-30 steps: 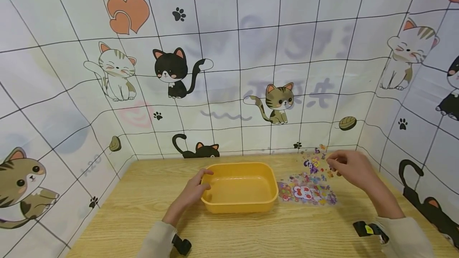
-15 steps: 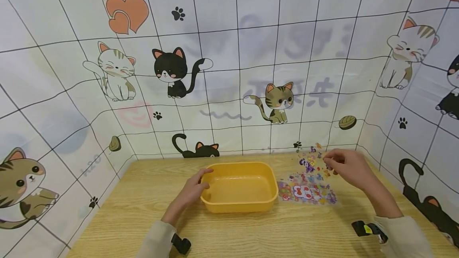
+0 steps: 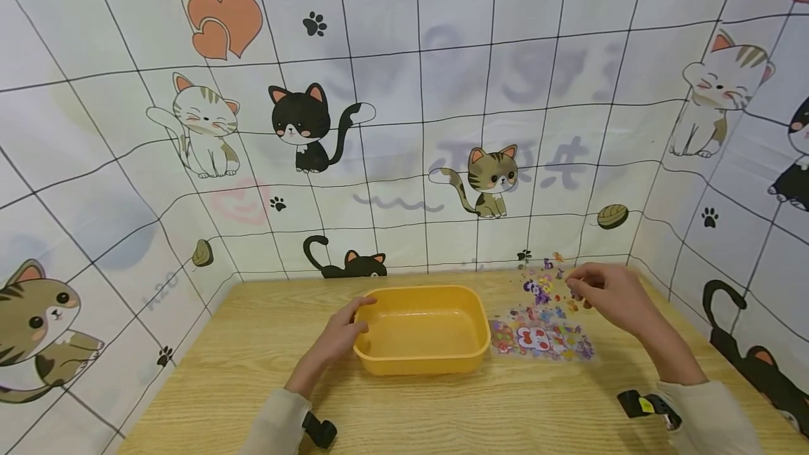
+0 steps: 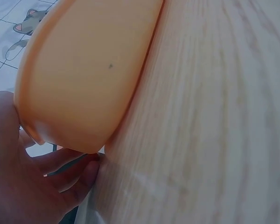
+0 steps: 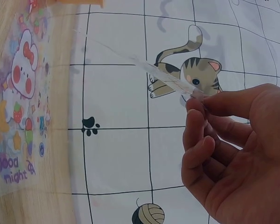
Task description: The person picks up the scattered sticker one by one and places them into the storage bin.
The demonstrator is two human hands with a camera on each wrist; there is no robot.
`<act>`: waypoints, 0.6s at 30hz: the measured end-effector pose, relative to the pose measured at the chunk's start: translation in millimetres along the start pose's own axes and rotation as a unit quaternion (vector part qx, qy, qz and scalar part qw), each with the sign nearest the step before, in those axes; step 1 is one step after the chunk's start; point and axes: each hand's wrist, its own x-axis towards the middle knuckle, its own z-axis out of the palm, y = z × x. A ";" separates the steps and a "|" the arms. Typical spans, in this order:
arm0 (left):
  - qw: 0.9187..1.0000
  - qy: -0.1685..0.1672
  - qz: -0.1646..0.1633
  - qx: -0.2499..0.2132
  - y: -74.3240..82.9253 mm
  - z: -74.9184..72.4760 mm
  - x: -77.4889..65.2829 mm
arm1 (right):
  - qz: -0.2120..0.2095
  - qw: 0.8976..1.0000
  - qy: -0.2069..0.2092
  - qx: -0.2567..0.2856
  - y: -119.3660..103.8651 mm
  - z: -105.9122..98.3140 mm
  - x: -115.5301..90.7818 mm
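Observation:
A yellow plastic basin point(image 3: 422, 365) stands on the wooden table, and nothing shows inside it. My left hand point(image 3: 343, 331) grips its left end, thumb over the rim and fingers against the outer wall, as the left wrist view also shows point(image 4: 32, 172). Right of the basin, my right hand point(image 3: 612, 298) pinches a clear sticker sheet point(image 3: 538, 290) between thumb and forefinger, raised off the table. From the right wrist it appears almost edge-on, a thin transparent strip. Below it another sticker sheet point(image 3: 536, 340), printed with a white red-bowed character, lies flat beside the basin.
The wooden tabletop point(image 3: 404, 413) runs back to a white cloth wall point(image 3: 379, 230) printed with cats and grid lines. Similar cloth walls close in the left and right sides. Dark straps with small devices sit on both wrists.
My right hand has drifted slightly left, carrying the clear sticker sheet with it. The left hand and the basin have stayed in place.

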 end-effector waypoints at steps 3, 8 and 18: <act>1.000 0.002 -0.001 -0.002 0.2 0.1 -0.6 | -0.002 1.000 0.007 0.006 0.2 1.5 0.8; 1.000 0.004 -0.003 -0.006 0.2 0.2 -0.9 | 0.001 1.000 0.015 0.022 2.0 4.3 2.4; 1.000 0.002 -0.004 -0.006 0.2 0.7 -0.4 | 0.011 0.998 0.015 0.062 2.2 7.1 2.6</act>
